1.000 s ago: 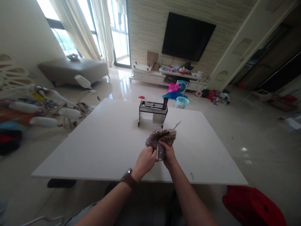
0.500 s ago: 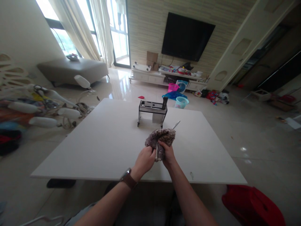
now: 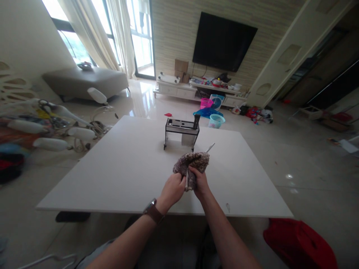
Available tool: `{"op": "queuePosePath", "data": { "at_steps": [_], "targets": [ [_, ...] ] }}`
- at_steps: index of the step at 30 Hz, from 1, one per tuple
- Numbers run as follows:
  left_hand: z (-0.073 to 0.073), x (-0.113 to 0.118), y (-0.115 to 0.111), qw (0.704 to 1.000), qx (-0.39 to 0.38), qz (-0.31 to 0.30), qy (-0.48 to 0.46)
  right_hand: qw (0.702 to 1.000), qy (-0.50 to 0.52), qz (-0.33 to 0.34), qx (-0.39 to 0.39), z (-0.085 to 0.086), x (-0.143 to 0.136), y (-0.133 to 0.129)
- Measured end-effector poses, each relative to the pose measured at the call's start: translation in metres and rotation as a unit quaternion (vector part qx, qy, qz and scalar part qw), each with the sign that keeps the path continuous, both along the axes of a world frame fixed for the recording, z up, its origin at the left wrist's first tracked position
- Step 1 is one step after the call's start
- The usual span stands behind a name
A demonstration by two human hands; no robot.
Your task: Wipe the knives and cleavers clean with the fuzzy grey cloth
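A brown, mottled, fluffy cloth [image 3: 196,160] is bunched above the near half of the white table [image 3: 126,168]. My left hand [image 3: 174,188], with a watch at the wrist, is closed on its lower left side. On the right side my right hand [image 3: 199,181] grips the cloth, thumb on top. Past the cloth's far right edge shows a slim pale pointed piece [image 3: 210,147]; the folds hide the rest of it. Beyond my hands stands a black-edged knife rack [image 3: 181,129] with slots in its top and one black handle [image 3: 196,121] upright at its right end.
A red seat [image 3: 300,241] is by the table's near right corner. At left stands a lamp with several white shades [image 3: 52,144]. Behind the table are a light blue basket [image 3: 216,120], a pink basket [image 3: 206,103] and a low cabinet [image 3: 179,91] under a television.
The view has shifted very slightly. Both hands keep the same hold on the cloth, and the rack stands where it was.
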State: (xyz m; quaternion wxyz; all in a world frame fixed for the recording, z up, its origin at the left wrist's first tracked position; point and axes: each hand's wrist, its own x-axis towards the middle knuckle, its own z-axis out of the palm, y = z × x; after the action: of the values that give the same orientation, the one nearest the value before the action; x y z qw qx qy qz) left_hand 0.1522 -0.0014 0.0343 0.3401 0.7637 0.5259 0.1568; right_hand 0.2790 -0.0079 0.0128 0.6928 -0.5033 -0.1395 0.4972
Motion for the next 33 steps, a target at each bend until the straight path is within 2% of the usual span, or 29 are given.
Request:
{"op": "queuePosePath", "data": {
  "at_steps": [12,22,33],
  "targets": [
    [-0.0003,0.0012,0.0014,1.0,0.007,-0.006,0.01,1.0,-0.003,-0.004,0.001,-0.0039,0.0005,0.0],
    [0.0001,0.0001,0.0017,1.0,-0.008,-0.009,0.003,1.0,0.009,-0.002,-0.005,0.0023,-0.0017,-0.0008],
    [0.0007,-0.0005,0.0016,1.0,-0.008,-0.012,-0.003,1.0,0.002,0.0,-0.004,0.0,-0.0009,-0.0004]
  ]
}}
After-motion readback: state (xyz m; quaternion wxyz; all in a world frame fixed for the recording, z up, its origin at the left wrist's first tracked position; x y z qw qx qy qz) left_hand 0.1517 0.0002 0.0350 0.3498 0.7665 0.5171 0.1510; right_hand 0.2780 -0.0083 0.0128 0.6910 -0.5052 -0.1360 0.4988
